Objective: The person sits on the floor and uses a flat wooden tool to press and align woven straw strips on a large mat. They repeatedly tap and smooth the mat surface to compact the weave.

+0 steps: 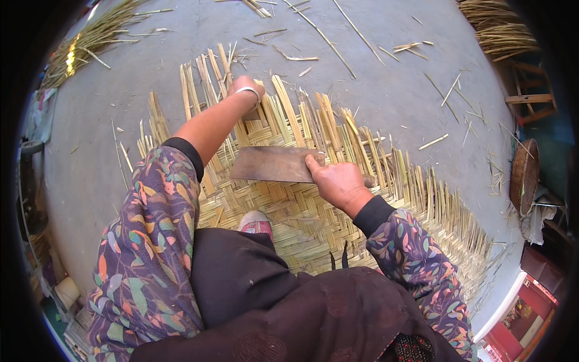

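A woven mat of split canes (313, 223) lies on the floor under me, its loose strip ends sticking out along the far and right edges. My right hand (342, 184) is closed round the handle of a cleaver (274, 164), thumb along the blade's near end. The broad, dull blade points left over the weave. Farther off, my left hand (244, 95) is closed on upright cane strips (222, 63) at the mat's far edge. The fingers of that hand are partly hidden, and a pale bangle circles its wrist.
Cane offcuts (329, 45) lie scattered over the grey floor (386, 90). Bundled stalks (90, 42) rest at the far left, with another stack (497, 30) at the far right. A wooden stool (531, 98) and a round basket (524, 176) stand at the right. My shoe (256, 223) is on the mat.
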The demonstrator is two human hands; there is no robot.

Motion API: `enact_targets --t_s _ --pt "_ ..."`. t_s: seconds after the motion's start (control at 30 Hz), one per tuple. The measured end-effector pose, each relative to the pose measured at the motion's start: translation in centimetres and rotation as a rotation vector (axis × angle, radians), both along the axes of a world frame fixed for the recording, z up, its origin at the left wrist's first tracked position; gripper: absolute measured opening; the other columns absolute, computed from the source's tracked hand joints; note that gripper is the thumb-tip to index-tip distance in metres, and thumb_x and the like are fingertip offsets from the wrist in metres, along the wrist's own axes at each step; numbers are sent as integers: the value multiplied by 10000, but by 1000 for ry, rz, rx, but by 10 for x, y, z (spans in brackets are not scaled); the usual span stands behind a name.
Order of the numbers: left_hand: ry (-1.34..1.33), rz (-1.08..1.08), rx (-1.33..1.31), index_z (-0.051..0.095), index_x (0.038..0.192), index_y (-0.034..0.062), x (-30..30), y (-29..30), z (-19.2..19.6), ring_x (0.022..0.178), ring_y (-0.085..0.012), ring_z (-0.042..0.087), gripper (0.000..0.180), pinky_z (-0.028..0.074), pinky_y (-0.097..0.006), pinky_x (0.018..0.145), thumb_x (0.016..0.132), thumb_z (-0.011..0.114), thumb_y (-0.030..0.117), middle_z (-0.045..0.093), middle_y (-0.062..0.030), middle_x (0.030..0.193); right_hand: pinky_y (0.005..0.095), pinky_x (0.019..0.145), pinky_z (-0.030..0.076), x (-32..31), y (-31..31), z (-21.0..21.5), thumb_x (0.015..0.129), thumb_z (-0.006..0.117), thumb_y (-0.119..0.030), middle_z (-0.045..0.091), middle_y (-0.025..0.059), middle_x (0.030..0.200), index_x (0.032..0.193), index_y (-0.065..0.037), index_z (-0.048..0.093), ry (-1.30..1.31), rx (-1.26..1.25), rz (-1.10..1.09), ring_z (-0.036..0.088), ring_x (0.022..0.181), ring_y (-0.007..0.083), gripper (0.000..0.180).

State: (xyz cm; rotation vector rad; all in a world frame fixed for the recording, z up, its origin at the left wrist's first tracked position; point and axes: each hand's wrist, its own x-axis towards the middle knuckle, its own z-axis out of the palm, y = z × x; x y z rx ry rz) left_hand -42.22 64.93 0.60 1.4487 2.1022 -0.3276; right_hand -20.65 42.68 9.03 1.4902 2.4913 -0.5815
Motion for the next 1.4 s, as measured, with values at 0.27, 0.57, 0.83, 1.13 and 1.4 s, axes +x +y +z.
enact_targets --t_s 0.27,0.57,0.83,1.13,1.4 --pt "15 -73 18 708 1139 39 -6 -9 -1 1158 -363 630 359 526 -420 938 838 621 214 662 -204 1214 387 529 530 -2 22 -1 843 530 -117 709 79 705 1316 -110 563 -47 -10 -34 707 642 255 474" --pt "106 -140 -30 717 1116 40 1 7 0 1100 -330 668 381 547 -391 887 855 613 297 691 -167 1175 390 539 533 0 14 8 843 530 -104 715 94 724 1316 -97 558 -84 -32 -9 711 654 260 475" --pt "30 -83 94 694 1160 33 -14 5 -7 1161 -339 632 336 528 -408 946 895 591 212 650 -191 1246 387 521 521 5 13 4 844 533 -107 699 75 675 1305 -98 565 -76 19 -31 700 623 245 462" --pt "-20 -83 50 678 1158 -14 -29 19 -22 1164 -359 624 411 519 -395 952 841 663 247 636 -248 1237 393 530 528 2 9 2 847 534 -103 701 86 685 1304 -101 560 -57 -42 -50 704 636 264 458" --pt "45 -35 -1 700 1102 -7 -10 25 -13 1054 -345 683 362 554 -380 855 807 713 203 696 -212 1118 384 522 526 4 11 8 832 550 -101 704 91 687 1311 -85 553 -68 -30 -44 708 637 258 479"
